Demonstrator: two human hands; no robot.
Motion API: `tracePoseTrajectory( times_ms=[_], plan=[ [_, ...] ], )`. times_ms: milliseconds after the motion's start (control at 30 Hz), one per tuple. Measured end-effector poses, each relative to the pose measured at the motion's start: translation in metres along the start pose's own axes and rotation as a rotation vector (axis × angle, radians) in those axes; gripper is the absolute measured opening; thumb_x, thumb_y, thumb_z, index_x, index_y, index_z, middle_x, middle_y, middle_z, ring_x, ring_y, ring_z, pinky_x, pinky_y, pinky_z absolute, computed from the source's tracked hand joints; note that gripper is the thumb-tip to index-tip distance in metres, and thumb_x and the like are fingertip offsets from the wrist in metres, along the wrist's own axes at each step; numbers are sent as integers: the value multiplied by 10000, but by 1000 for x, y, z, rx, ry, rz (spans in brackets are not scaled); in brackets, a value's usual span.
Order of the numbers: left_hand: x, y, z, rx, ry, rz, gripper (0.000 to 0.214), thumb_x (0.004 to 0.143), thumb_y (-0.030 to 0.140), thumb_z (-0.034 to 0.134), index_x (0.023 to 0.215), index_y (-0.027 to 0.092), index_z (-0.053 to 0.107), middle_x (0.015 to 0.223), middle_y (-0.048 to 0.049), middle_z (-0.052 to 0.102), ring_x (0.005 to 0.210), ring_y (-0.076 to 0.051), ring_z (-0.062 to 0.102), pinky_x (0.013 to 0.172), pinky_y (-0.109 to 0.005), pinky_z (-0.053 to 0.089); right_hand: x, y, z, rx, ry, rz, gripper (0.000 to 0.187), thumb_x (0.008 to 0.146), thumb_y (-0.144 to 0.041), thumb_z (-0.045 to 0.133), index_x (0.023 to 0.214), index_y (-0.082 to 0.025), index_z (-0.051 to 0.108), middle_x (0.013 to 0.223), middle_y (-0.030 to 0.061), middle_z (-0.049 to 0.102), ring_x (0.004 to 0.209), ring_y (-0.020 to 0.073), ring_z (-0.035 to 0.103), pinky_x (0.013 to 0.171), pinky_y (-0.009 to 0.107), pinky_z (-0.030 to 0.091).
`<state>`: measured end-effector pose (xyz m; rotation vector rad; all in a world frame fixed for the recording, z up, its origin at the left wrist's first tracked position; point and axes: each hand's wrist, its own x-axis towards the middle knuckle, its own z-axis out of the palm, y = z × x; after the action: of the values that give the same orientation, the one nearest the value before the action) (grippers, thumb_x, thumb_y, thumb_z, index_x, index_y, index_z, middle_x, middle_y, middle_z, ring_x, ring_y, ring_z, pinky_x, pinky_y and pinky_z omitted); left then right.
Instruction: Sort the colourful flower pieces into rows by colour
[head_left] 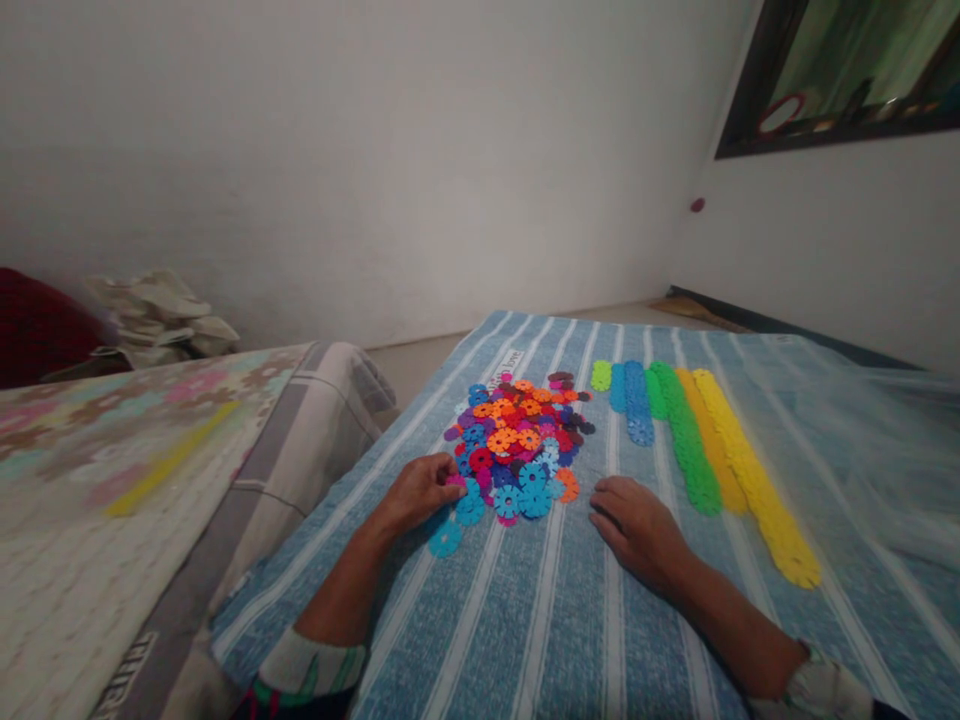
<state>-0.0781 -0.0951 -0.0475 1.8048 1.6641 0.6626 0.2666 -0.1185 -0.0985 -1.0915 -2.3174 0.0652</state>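
A heap of notched plastic discs (502, 438) in orange, red, purple, pink and blue lies on the striped cloth. At its near left edge my left hand (421, 490) pinches a pink disc (455, 482) between thumb and fingertips. Several light-blue discs lie close by, one light-blue disc (445, 538) just below that hand. My right hand (637, 525) rests on the cloth right of the heap, fingers slightly bent and apart from the thumb, holding nothing visible. Nearest to it is an orange disc (568, 485), which it does not touch.
Overlapping discs lie in colour rows to the right: lime (601, 375), blue (636, 400), green (688, 450), amber (712, 450) and yellow (750, 475). Clear plastic (892, 450) lies at the right. A second covered surface (150, 540) stands left, across a gap, bearing a yellow strip (176, 460).
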Motion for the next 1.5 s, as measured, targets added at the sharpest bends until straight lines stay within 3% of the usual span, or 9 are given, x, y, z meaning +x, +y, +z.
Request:
tracePoseTrajectory(
  times_ms=[433, 667, 900, 1100, 1267, 1400, 1500],
  plan=[
    [6, 5, -4, 146, 74, 14, 152, 680, 309, 575, 676, 169, 637, 584, 14, 577, 577, -147, 501, 567, -252, 334, 0, 0, 0, -7, 13, 3, 149, 906, -192, 494, 917, -195, 643, 1024, 104, 659, 960, 238, 604, 855, 400, 485],
    [30, 16, -13, 355, 169, 17, 230, 749, 327, 542, 803, 182, 713, 785, -39, 681, 723, -184, 570, 635, -261, 337, 0, -1, -2, -6, 9, -4, 144, 900, -176, 498, 910, -181, 642, 1007, 110, 658, 945, 244, 602, 843, 400, 490],
    [60, 21, -6, 465, 96, 22, 277, 771, 425, 558, 695, 192, 687, 643, -31, 588, 623, -185, 525, 576, -279, 261, 0, -2, -1, -2, 7, 4, 129, 895, -166, 511, 917, -184, 637, 1015, 105, 656, 954, 242, 598, 840, 388, 487],
    [65, 26, -2, 542, 54, -60, 262, 781, 425, 579, 782, 196, 706, 712, -49, 616, 688, -211, 572, 571, -277, 272, 0, -1, 0, -7, -1, 6, 130, 896, -167, 511, 921, -181, 639, 1022, 108, 652, 961, 245, 594, 854, 395, 481],
    [65, 25, -2, 687, 28, -24, 312, 858, 409, 472, 820, 201, 702, 827, -63, 642, 768, -210, 596, 596, -274, 317, -1, 0, 1, -12, 4, 8, 131, 898, -182, 513, 927, -193, 640, 1029, 103, 653, 959, 240, 593, 852, 390, 479],
    [65, 20, -1, 693, 85, -6, 380, 905, 411, 393, 810, 197, 693, 873, -72, 647, 788, -195, 593, 614, -267, 333, 0, 0, 0, -7, -7, 7, 130, 898, -182, 516, 924, -189, 642, 1028, 106, 655, 961, 241, 594, 852, 388, 478],
    [66, 13, -2, 580, 183, 29, 401, 904, 380, 367, 717, 175, 657, 773, -53, 636, 730, -170, 567, 625, -262, 337, 0, 0, 0, -4, 11, -1, 135, 895, -176, 513, 922, -178, 645, 1026, 114, 655, 960, 245, 595, 853, 390, 477]
  ],
)
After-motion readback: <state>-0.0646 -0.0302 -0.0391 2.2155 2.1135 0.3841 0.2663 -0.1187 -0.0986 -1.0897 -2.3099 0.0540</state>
